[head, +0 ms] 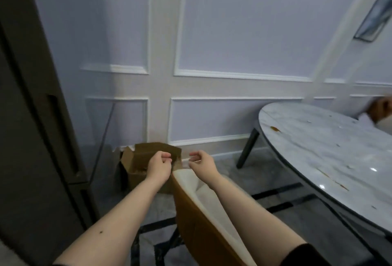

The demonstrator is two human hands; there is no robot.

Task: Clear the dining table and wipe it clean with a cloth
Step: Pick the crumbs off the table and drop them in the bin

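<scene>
The round marble dining table (318,138) fills the right side, with a brown stain (275,129) near its left rim and several small crumbs and streaks across the top. Both my arms reach away from it, over an open cardboard box (137,159) on the floor by the wall. My left hand (160,163) hovers above the box with its fingers curled shut and nothing visible in it. My right hand (201,159) is just right of the box, loosely curled, fingers slightly apart and holding nothing. No cloth is in view.
An orange chair back with a white inner side (197,212) stands between my forearms and the table. A dark tall cabinet (31,117) lines the left. A blurred brown and white shape (379,111) sits at the table's far right edge. A panelled wall is behind.
</scene>
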